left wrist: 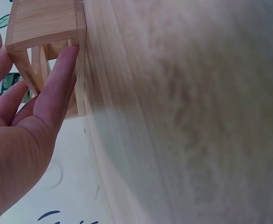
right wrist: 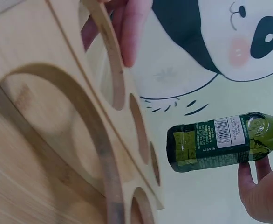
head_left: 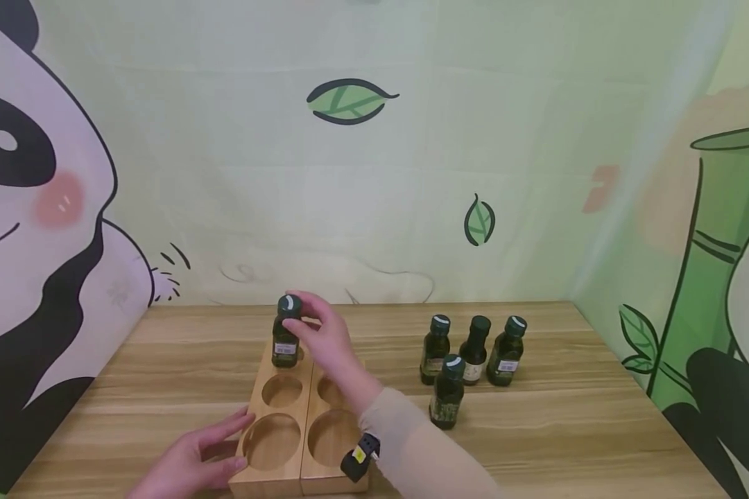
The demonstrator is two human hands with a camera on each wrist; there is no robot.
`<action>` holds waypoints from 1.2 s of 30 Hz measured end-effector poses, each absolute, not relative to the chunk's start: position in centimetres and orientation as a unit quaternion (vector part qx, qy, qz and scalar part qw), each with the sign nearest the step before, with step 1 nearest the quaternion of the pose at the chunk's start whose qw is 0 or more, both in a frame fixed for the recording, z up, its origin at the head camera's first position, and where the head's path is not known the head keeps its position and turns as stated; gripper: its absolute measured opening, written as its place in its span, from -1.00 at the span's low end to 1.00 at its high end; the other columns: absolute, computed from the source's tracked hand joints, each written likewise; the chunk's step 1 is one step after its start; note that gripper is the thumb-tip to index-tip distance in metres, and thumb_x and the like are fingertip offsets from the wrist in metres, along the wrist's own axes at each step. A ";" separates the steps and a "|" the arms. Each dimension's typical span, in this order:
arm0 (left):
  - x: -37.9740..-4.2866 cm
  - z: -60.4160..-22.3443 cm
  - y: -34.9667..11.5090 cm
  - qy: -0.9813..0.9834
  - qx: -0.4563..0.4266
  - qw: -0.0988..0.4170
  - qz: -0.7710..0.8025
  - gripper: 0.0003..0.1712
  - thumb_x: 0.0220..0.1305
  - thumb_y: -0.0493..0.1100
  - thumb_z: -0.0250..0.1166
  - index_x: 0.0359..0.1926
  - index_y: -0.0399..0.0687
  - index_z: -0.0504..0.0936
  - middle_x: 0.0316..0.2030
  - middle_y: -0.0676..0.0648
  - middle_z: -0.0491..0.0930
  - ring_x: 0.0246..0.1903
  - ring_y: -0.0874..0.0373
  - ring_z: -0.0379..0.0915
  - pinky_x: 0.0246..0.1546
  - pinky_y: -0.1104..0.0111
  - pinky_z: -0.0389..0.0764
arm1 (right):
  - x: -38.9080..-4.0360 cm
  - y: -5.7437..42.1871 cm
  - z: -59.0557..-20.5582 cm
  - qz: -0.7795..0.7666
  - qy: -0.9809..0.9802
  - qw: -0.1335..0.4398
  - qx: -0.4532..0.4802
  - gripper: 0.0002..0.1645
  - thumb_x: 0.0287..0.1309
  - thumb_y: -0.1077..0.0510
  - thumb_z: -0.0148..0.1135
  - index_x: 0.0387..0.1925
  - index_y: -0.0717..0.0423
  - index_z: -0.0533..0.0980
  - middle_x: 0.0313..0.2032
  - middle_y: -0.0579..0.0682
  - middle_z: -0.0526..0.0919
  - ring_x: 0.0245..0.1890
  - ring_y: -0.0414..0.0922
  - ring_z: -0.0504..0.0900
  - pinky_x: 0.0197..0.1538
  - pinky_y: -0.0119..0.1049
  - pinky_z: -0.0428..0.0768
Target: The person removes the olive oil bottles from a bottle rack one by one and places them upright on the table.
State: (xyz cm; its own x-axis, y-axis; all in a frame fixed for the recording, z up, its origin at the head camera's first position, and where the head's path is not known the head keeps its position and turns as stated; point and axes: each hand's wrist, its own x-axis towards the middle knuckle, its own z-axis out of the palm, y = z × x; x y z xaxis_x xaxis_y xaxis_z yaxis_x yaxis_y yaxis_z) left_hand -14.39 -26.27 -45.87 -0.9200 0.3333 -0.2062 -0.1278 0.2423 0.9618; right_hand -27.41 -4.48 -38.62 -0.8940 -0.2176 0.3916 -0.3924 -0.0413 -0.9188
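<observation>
A small dark green glass bottle (head_left: 285, 350) with a dark cap is held upright at its neck by my right hand (head_left: 324, 336). It stands over the far left end of a wooden rack (head_left: 268, 489); whether its base touches the wood cannot be told. The right wrist view shows the bottle (right wrist: 220, 140) with a barcode label, the right hand (right wrist: 267, 186) at its neck. My left hand (head_left: 190, 450) rests with fairly straight fingers against the rack's near left side. In the left wrist view, the left hand's fingers (left wrist: 57, 88) touch the rack's open-sided frame (left wrist: 45, 21).
To the right stand several similar bottles: one in front (head_left: 446, 398), and behind it a left one (head_left: 435, 353), a slimmer one with a pale label (head_left: 473, 357) and a right one (head_left: 505, 357). A printed cloth wall (head_left: 412, 229) borders the wooden table (head_left: 568, 430).
</observation>
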 end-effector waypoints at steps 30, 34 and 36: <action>-14.2 -46.0 -26.3 0.763 0.077 0.176 0.617 -0.18 0.31 -0.19 0.36 0.47 -0.29 0.19 0.48 -0.42 -0.13 0.26 -0.42 0.25 -0.16 0.03 0.69 | -21.7 4.1 -35.6 0.645 -0.720 0.024 0.256 -0.48 0.23 0.31 0.32 0.22 0.04 0.52 0.02 0.09 0.62 0.04 0.02 0.60 0.11 -0.14 0.60; -14.2 -46.1 -26.3 0.763 0.081 0.173 0.618 -0.19 0.31 -0.20 0.36 0.47 -0.29 0.19 0.48 -0.42 -0.12 0.26 -0.41 0.25 -0.17 0.04 0.69 | -20.8 5.7 -35.0 0.639 -0.730 0.008 0.242 -0.48 0.24 0.28 0.32 0.23 0.00 0.52 0.02 0.11 0.61 0.02 0.06 0.62 0.08 -0.10 0.62; -14.2 -46.1 -26.3 0.763 0.081 0.172 0.617 -0.19 0.31 -0.20 0.36 0.46 -0.29 0.19 0.48 -0.41 -0.12 0.26 -0.40 0.26 -0.17 0.04 0.69 | -20.6 6.5 -34.9 0.631 -0.739 0.014 0.235 -0.48 0.23 0.27 0.34 0.22 -0.02 0.54 0.01 0.08 0.63 0.02 0.02 0.62 0.11 -0.11 0.60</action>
State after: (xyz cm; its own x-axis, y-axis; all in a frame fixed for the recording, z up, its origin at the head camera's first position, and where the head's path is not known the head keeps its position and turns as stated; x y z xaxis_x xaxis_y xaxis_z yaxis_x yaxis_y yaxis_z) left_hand -14.22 -26.25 -46.15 -0.9274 0.3367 -0.1631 -0.0893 0.2244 0.9704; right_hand -20.57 6.52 -34.87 -0.8888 -0.3300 0.3182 -0.3658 0.0924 -0.9261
